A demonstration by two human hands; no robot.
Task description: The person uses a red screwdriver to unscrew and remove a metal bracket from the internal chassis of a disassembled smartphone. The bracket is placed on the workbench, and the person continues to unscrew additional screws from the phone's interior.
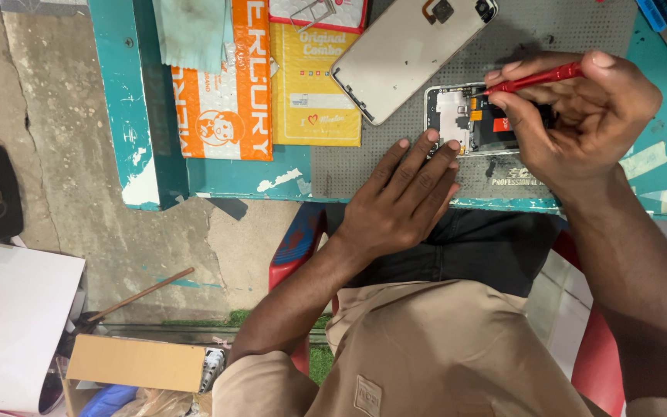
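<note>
Right hand [580, 116] fingers pinched on slim red screwdriver [538, 78], tip in opened smartphone's exposed internals [468, 120]; left hand [407, 193] flat, fingers extended, pressing phone's edge on grey mat [349, 166].

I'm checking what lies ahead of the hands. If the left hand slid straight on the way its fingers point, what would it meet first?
The left hand lies flat, fingertips at the opened phone, so it would meet that phone's near edge first; they may already touch it.
</note>
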